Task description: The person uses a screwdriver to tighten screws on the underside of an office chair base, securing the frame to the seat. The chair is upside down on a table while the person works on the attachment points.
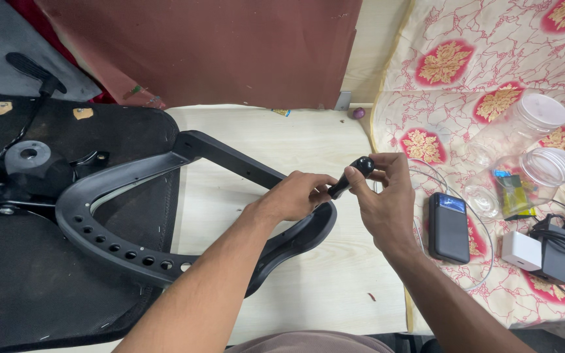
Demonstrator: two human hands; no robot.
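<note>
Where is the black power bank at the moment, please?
In the head view, the flat black power bank lies on the floral cloth at right, just beside the right hand, with a small white charger block further right.

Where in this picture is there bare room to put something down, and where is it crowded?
Bare floor lies below the black armrest and above it, toward the maroon board. The patterned cloth is free at its top, but crowded around the jars, power bank and chargers.

black power bank [448,226] | white charger [521,250] | clear jars [539,112] | floral cloth [465,39]
</note>
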